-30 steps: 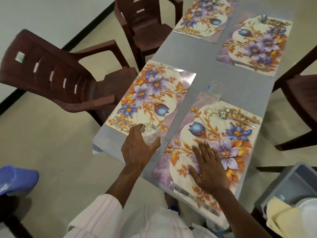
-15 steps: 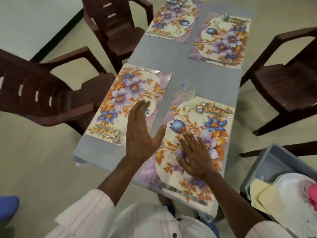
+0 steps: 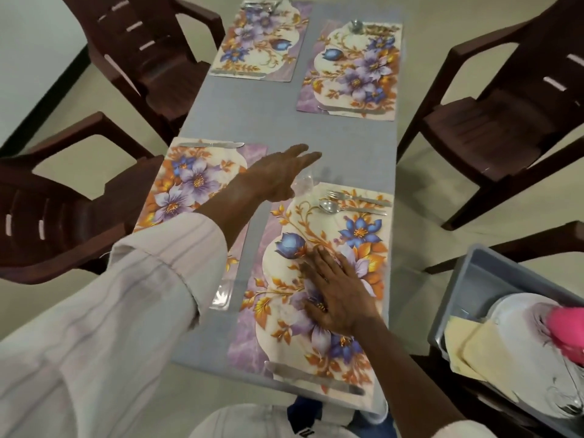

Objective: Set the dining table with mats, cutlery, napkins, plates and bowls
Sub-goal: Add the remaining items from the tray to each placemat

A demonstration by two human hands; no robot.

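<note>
Counter (image 3: 284, 128): grey, long, carrying four floral mats.
Near-right mat (image 3: 357, 235): a fork (image 3: 357, 199) and a spoon (image 3: 328, 206) lay side by side along its far edge, a knife (image 3: 316, 379) along its near edge.
Right hand (image 3: 343, 295): lay palm down on this mat, fingers straight and close together.
Left hand (image 3: 278, 175): reached out over the counter between the two near mats, fingers straight and slightly spread. A clear glass (image 3: 306, 184) stood just beside the fingers; contact could not be told.
Near-left mat (image 3: 196, 181), far-left mat (image 3: 259, 39), far-right mat (image 3: 350, 67): each flat on the counter.
Grey tub (image 3: 467, 267): near right, off the counter, holding a plate (image 3: 521, 311) and yellow napkins (image 3: 474, 349).
Brown chairs (image 3: 505, 121): stood around the counter.
</note>
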